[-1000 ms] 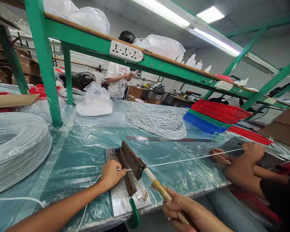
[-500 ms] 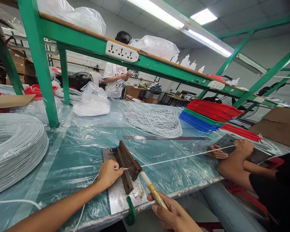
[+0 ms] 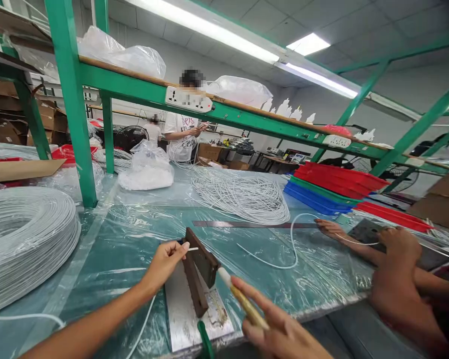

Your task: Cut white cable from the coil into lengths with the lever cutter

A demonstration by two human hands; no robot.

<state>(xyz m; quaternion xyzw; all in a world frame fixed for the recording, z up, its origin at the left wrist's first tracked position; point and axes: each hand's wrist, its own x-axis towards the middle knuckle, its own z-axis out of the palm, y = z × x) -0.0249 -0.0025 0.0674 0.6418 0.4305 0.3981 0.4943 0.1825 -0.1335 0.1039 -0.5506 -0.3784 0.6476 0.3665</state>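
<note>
Thumb and fingers of my left hand [image 3: 166, 262] are pinched on a white cable [image 3: 193, 249], its short end sticking out over the bench cutter. My right hand [image 3: 273, 319] is around the yellow and white handle [image 3: 247, 301] of the cutter, with the index finger stretched along it. The cutter's brown hinged bar [image 3: 202, 257] stands raised at an angle from the lower bar [image 3: 195, 289] on a metal base plate [image 3: 181, 324]. A separate length of white cable [image 3: 295, 249] lies curved to the right, leading to a co-worker's hands [image 3: 400, 244].
A large cable coil [image 3: 30, 249] sits at left. Behind the cutter lie a steel ruler [image 3: 239, 224] and a loose cable pile [image 3: 243, 199]. Stacked red, green and blue trays [image 3: 333, 184] stand at right. A green clamp handle [image 3: 205, 339] is at the table's front edge. A green shelf frame [image 3: 145, 94] crosses above.
The cable that ran taut through the cutter to the co-worker is now parted, its right length slack and curved. My left hand has risen slightly. My right index finger has straightened along the handle.
</note>
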